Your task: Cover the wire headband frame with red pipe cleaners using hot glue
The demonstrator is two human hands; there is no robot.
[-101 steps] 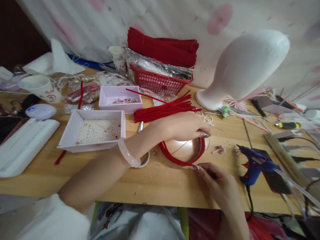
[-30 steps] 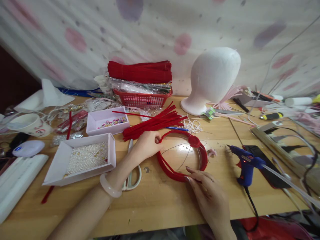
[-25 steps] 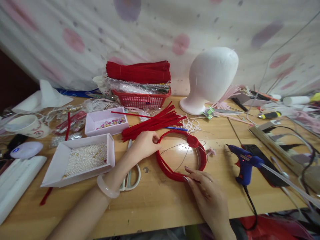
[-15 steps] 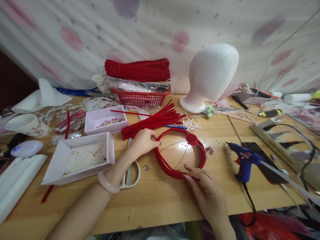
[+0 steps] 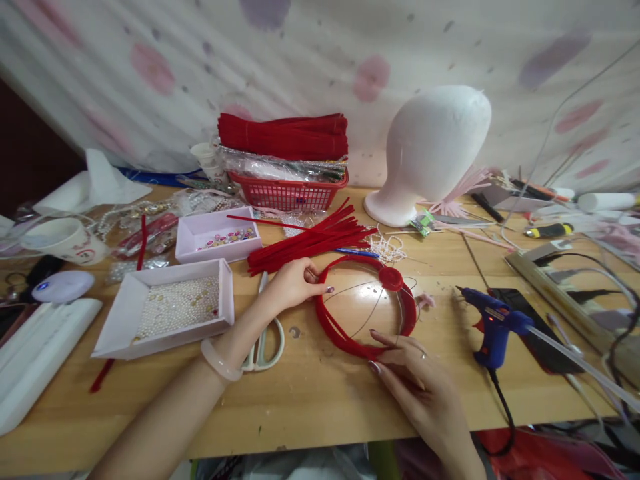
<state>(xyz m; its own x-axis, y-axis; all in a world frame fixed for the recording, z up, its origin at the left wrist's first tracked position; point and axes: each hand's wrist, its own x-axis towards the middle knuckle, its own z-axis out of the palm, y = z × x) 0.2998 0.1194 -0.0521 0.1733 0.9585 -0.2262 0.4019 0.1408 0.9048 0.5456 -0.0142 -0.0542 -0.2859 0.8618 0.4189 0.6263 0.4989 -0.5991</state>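
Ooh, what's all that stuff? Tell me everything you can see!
table: one, brown, foreground
ring: one, red, table's middle
basket: one, red, back
stems: two bunches, red, behind ring and above basket
boxes: two, pale, left, holding beads
scissors: one pair, white-handled, left of ring
pen: one, blue, behind ring
dummy head: one, white, back right
glue gun: one, blue, right
slab: one, black, beside glue gun
cups: at least two, white, left
curtain: one, spotted white, back
clutter: uncountable, mixed, both sides
bangle: one, whitish, left wrist
left hand: one, ring's left edge
right hand: one, ring's near edge
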